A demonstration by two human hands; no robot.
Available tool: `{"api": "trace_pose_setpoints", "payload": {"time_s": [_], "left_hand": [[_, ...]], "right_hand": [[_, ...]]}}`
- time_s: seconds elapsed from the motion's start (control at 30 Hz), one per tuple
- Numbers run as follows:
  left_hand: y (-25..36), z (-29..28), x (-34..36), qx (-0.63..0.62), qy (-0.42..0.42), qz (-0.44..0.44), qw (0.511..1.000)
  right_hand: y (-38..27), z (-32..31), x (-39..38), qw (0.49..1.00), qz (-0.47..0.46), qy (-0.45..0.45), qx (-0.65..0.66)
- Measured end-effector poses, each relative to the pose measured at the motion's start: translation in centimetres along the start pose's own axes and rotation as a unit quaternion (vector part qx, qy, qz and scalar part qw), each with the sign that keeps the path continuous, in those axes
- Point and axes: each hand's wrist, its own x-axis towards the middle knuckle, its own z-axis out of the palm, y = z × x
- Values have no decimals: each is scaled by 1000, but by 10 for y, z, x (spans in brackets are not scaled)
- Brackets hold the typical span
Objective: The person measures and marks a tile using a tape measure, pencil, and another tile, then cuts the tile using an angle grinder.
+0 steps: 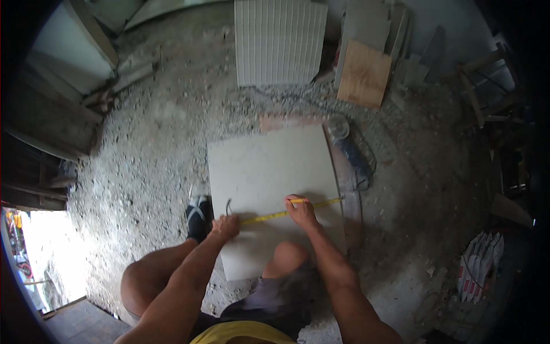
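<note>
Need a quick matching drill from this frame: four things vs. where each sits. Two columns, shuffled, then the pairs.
Things:
1. tape measure
2. ribbed white panel
3. plywood piece
4. black shoe

Places:
A. left of the tile's near corner
B. stretched across the pale tile between left hand and right hand
C. leaning at the far wall, centre
D. propped right of the ribbed panel

Pairs: 1-B, 2-C, 3-D, 4-A
</note>
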Motion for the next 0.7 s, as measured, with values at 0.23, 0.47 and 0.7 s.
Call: {"api": "trace_pose_setpoints", "payload": {"time_s": [0.23,0.47,0.7], "left_hand": [[33,-94,-7,-42,-22,108,993],[11,-241,-35,-25,107,71,991],[-19,-221,-47,-109,165,-22,980]], "right_hand": [[-41,-127,-51,896,71,315,305],[-35,-169,-164,889,196,303,283],[-15,-137,-205,856,250,290,347]]}}
